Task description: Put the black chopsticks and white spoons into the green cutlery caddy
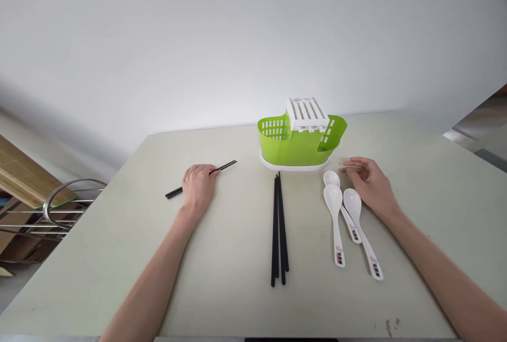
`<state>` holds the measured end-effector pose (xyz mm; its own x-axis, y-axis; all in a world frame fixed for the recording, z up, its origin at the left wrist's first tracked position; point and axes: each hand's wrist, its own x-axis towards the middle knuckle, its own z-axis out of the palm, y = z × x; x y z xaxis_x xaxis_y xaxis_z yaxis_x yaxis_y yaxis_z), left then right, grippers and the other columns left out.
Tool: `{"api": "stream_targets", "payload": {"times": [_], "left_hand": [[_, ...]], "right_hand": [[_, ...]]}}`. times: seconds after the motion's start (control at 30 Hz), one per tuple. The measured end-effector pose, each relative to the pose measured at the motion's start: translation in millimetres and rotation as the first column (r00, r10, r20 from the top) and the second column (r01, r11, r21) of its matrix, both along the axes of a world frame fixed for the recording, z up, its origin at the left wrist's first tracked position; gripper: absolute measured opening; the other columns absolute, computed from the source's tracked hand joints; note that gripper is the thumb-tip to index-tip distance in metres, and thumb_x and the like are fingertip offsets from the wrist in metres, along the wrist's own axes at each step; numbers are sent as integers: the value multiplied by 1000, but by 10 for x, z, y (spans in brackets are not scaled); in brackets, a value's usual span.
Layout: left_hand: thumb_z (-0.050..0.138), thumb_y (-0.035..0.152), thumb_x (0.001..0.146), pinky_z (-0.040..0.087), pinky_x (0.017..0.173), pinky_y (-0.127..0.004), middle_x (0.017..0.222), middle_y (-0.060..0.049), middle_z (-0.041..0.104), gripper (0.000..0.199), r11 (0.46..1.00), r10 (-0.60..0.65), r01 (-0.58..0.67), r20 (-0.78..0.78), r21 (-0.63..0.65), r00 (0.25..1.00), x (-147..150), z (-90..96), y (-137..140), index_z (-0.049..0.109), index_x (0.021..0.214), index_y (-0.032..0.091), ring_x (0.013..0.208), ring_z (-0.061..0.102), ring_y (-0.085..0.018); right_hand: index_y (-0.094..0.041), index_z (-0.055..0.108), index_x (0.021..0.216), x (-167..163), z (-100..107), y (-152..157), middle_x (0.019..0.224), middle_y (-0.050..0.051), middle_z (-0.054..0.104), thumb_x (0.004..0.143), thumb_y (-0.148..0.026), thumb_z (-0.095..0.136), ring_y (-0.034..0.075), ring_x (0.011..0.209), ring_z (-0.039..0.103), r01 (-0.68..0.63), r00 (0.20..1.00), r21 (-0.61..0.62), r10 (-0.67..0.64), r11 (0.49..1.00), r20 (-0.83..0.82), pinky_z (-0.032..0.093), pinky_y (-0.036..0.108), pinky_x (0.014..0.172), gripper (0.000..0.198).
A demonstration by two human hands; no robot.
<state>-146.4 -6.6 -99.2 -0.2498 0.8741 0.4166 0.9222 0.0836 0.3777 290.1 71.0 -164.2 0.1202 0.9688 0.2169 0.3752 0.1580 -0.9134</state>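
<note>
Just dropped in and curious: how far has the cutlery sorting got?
Nothing sits in the green holder yet. The left hand lies on one black chopstick; the right hand rests beside three white spoons. A chopstick bundle remains on the table.

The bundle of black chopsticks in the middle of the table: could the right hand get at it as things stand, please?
Probably yes. The right hand rests beside the three white spoons, which lie between it and the chopstick bundle; reaching over them looks unobstructed.
</note>
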Motion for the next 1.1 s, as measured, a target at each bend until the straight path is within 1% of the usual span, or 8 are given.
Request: {"api": "stream_targets", "payload": {"times": [0.13, 0.27, 0.43, 0.57, 0.83, 0.9, 1.0, 1.1], "left_hand": [[67, 34, 91, 42, 73, -30, 80, -3, 72, 10, 986, -67, 10, 341, 166, 938, 121, 60, -8, 71, 91, 25, 69, 59, -21], [67, 40, 94, 34, 59, -24, 72, 2, 56, 18, 918, -142, -83, 519, 387, 843, 222, 259, -64, 66, 97, 23, 61, 45, -13], [70, 54, 91, 20, 46, -25, 62, 7, 25, 49, 848, -329, -124, 695, 515, 639, 272, 478, -127, 40, 68, 23, 50, 23, -9], [73, 54, 89, 14, 43, -26, 62, 8, 12, 67, 843, -400, -163, 801, 512, 445, 238, 495, -117, 20, 62, 23, 48, 11, -7], [65, 53, 94, 19, 38, -23, 60, 9, 10, 63, 933, -336, -89, 931, 350, 143, 172, 258, -34, 20, 63, 23, 45, 10, -7], [64, 54, 94, 27, 39, -22, 60, 9, 14, 60, 958, -264, -80, 955, 277, 137, 232, 168, -8, 22, 62, 24, 45, 16, -8], [61, 55, 95, 42, 49, -22, 63, 5, 34, 51, 973, -136, -151, 960, 177, 247, 328, 57, 5, 37, 63, 23, 50, 37, -9], [59, 56, 96, 35, 45, -19, 67, 4, 39, 46, 977, -29, -188, 938, 100, 346, 378, 4, -14, 51, 68, 21, 52, 39, -8]], "right_hand": [[-29, 58, 117, -5, 2, -2, 121, 7, 74, 89, -39, 64, 29, 106, 76, 1, 1000, 5, -1, 1000, -5, 58, 54, 103, 30], [-28, 58, 116, -5, 3, 10, 121, 8, 74, 88, -39, 65, 28, 104, 76, -2, 1000, 2, 2, 1000, -10, 59, 53, 101, 30], [-28, 57, 117, 4, -7, 18, 121, 7, 74, 89, -38, 66, 27, 104, 76, -9, 1000, 6, 9, 1000, 5, 58, 52, 102, 31], [-28, 58, 117, 4, -10, 18, 121, 7, 74, 89, -38, 65, 27, 105, 76, -10, 1000, -1, 10, 1000, -9, 58, 52, 102, 30], [-28, 59, 116, 0, -14, 11, 118, 7, 76, 89, -39, 64, 27, 104, 76, -5, 1000, 13, 5, 1000, 1, 59, 51, 100, 30], [-28, 60, 116, 0, -18, 10, 118, 7, 76, 89, -40, 63, 27, 103, 76, -7, 1000, 32, 6, 999, 7, 60, 51, 98, 29], [-28, 59, 117, 4, -14, 2, 119, 7, 76, 90, -39, 62, 27, 102, 76, -5, 1000, 45, 3, 999, 28, 61, 49, 96, 29], [-28, 59, 118, 7, 18, -28, 119, 6, 76, 91, -37, 62, 26, 99, 76, 14, 998, 46, -17, 999, 53, 61, 47, 94, 29]]}}
